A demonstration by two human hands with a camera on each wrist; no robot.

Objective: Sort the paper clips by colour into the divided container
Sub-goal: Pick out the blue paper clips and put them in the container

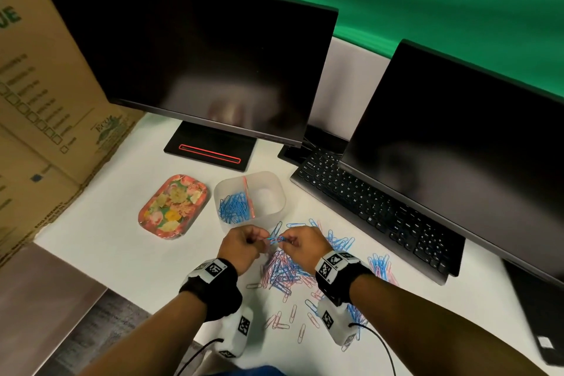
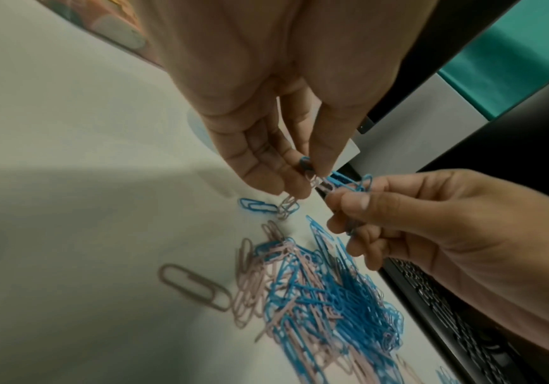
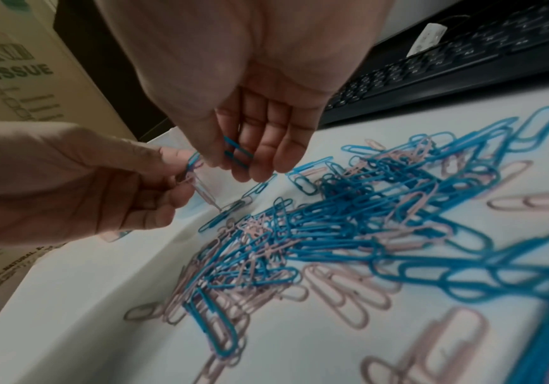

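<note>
A mixed pile of blue and pink paper clips (image 1: 283,272) lies on the white table, spread toward the keyboard. Above it my left hand (image 1: 259,239) and right hand (image 1: 288,241) meet over a tangle of clips (image 1: 276,239). My left hand (image 2: 302,181) pinches linked pink clips (image 2: 319,183) with a blue one, and a pink clip hangs below it. My right hand (image 3: 233,166) grips several blue clips (image 3: 237,150) joined to that tangle. The frosted divided container (image 1: 274,183) stands just beyond the hands, with blue clips (image 1: 233,206) in its left compartment; the right compartment looks bare.
A floral tray (image 1: 174,206) sits left of the container. A black keyboard (image 1: 375,207) runs along the right of the pile under a monitor (image 1: 457,146). A second monitor's base (image 1: 210,152) stands behind. Cardboard boxes (image 1: 45,101) wall off the left.
</note>
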